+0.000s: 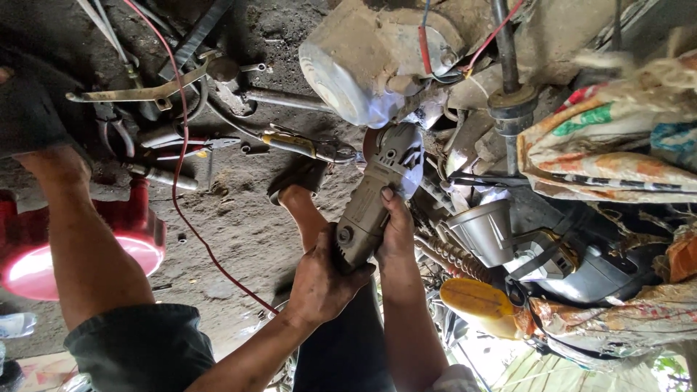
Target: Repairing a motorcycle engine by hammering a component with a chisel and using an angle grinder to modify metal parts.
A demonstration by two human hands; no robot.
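both hands were closed around a grey, grimy angle grinder (374, 207) held up against the metal underside of a dirty vehicle. the left hand (319, 279) wrapped the rear of the body, fingers clamped tight; the right hand (398, 236) gripped the middle, thumb laid along the casing. to work well here, i judged the grip should stay firm on both ends, wrists locked, and the red cable (185, 167) kept clear of the head. the grinder's long axis ran from the lower left of the view up to the right, its head pointing toward the pale, dust-caked rounded housing (356, 65).
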